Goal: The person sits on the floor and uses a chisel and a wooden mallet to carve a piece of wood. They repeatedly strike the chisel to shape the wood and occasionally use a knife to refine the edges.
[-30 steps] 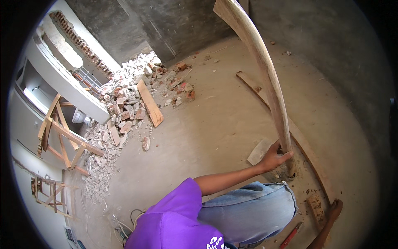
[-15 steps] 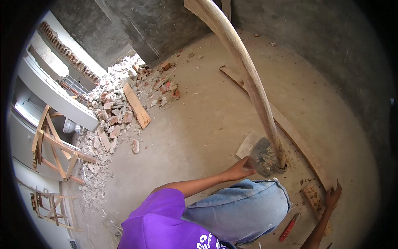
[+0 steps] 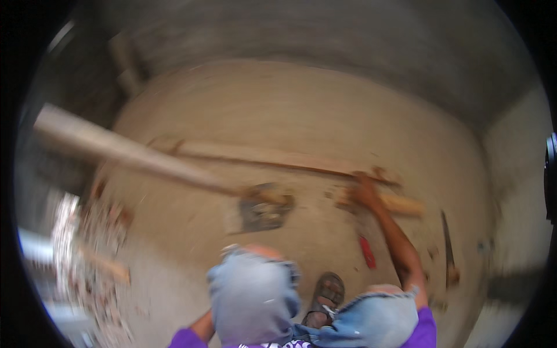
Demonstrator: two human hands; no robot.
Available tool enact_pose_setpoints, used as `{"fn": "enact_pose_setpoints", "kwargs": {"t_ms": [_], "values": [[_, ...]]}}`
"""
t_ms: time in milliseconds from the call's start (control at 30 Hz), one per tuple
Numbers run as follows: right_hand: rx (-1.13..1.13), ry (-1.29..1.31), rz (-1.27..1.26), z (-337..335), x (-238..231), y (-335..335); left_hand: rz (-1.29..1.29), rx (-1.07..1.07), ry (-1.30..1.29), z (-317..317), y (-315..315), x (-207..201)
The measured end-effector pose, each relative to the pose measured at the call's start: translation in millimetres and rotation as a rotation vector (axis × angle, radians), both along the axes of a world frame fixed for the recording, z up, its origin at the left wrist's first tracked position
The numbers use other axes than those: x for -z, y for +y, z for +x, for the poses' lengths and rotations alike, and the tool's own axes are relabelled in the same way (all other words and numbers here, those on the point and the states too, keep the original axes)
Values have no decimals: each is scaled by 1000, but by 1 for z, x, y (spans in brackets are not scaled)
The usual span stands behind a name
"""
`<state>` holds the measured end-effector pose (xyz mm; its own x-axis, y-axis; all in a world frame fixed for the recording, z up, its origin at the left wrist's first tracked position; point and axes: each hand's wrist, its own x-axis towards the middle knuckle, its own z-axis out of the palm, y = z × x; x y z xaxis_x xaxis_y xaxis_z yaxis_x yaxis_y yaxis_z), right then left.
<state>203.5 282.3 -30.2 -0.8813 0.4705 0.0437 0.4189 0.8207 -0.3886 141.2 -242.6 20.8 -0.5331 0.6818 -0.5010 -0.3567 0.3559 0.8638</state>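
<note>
The picture is smeared by motion. My right hand (image 3: pixel 364 192) reaches to the long wooden plank (image 3: pixel 267 156) near its right end, beside a short yellowish piece of wood (image 3: pixel 400 204). Blur hides how its fingers lie and whether they grip anything. My left forearm (image 3: pixel 203 326) shows at the lower edge, but the hand is hidden behind my bent knee. A long pale wooden pole (image 3: pixel 133 152) slants down from the left to a dark, crumpled lump (image 3: pixel 266 207) on the floor. Close to my right forearm lies a red-handled tool (image 3: pixel 366 252), perhaps a knife.
A long dark blade with a brown handle (image 3: pixel 449 255), like a handsaw, lies at the right. Broken brick rubble (image 3: pixel 104 261) and a loose board (image 3: pixel 113 268) are at the left. Grey walls (image 3: pixel 325 35) stand behind the dusty floor (image 3: pixel 278 104).
My view has swung right, so the rubble and pole appear farther left. My left hand has left the dark lump and gone behind my knee. The right hand is still by the plank's end.
</note>
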Motion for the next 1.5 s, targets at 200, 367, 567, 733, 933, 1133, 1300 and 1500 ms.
{"fn": "enact_pose_setpoints", "kwargs": {"t_ms": [200,367,567,733,933,1133,1300,1500], "values": [[-226,226,-141,-4,-23,-40,-171,3,29,1,13,7],[198,483,53,9,3,-1,-219,71,18,-2,-6,13],[230,-136,142,36,-21,100,-265,83,-3,-9,-19,4],[6,-409,100,11,-38,136,-314,48,-50,-1,-19,6],[60,-392,-339,12,-30,212,-337,101,-117,8,0,10],[50,-288,-381,-5,-31,200,-364,125,-134,2,-1,8],[316,268,-159,74,-28,222,-400,94,-419,-6,22,2],[589,68,16,168,-59,221,-358,325,-553,-27,62,-24]]}}
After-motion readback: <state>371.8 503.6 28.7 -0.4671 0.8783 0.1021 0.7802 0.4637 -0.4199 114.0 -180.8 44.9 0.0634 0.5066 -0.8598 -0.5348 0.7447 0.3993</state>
